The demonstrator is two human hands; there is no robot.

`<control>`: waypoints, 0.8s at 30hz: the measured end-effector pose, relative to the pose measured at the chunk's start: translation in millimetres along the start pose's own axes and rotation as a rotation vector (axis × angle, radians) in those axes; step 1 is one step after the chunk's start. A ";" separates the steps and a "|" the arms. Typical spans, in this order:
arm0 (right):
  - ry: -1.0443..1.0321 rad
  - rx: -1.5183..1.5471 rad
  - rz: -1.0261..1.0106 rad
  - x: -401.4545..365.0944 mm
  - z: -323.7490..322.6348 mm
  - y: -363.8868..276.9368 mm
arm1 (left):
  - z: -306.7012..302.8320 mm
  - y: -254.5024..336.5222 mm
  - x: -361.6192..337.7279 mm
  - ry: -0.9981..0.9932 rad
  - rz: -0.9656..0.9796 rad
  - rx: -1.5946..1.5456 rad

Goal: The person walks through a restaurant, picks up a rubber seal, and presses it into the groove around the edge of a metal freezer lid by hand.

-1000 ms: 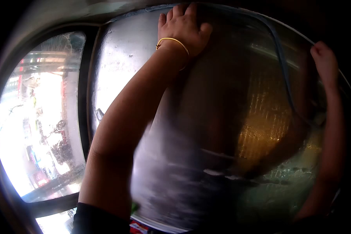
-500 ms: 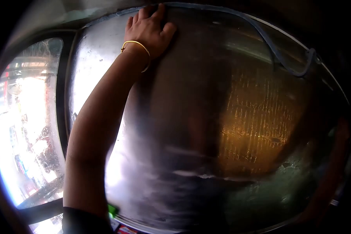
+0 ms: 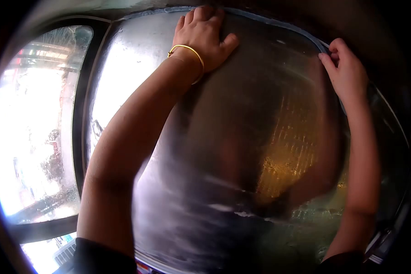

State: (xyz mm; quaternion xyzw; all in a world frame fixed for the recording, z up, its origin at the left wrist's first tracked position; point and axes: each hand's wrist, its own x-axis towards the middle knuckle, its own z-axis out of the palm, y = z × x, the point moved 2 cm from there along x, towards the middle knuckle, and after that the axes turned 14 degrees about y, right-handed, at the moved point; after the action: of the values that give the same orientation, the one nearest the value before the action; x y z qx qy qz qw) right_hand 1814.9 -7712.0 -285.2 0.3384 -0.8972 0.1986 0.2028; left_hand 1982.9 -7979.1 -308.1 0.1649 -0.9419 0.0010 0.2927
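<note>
A blue-grey strip [image 3: 278,23] runs along the top edge of a large curved, shiny panel [image 3: 233,118]. My left hand [image 3: 203,36], with a gold bangle [image 3: 187,47] on its wrist, lies spread against the panel's top, its fingertips at the strip. At the upper right, my right hand [image 3: 345,68] pinches the strip between thumb and fingers at the panel's edge. Below that hand, part of the strip hangs behind the wrist.
To the left is a bright window [image 3: 36,123] in a dark frame [image 3: 81,100]. A thin pale edge [image 3: 390,109] curves down on the far right. Small coloured items show beneath the panel's lower edge.
My right hand has come up to the strip's right part and taken hold of it; the loose loop there has gone. In view, my left hand and the window sit further right.
</note>
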 end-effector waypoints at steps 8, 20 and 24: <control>0.058 0.208 0.016 -1.4 10.5 26.8 | -4.1 3.8 3.5 0.058 0.181 -0.181; 0.228 0.003 -0.126 0.1 12.9 24.9 | 0.3 35.9 7.9 -0.001 0.223 -0.201; 0.250 -0.044 -0.134 -1.1 14.0 25.0 | 1.9 45.0 10.1 -0.051 0.225 -0.138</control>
State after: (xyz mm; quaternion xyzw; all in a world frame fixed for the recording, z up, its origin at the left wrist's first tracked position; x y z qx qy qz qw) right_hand 1795.3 -7700.9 -303.0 0.3656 -0.8444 0.2056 0.3333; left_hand 1960.0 -7939.9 -299.8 0.0378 -0.9593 -0.0354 0.2775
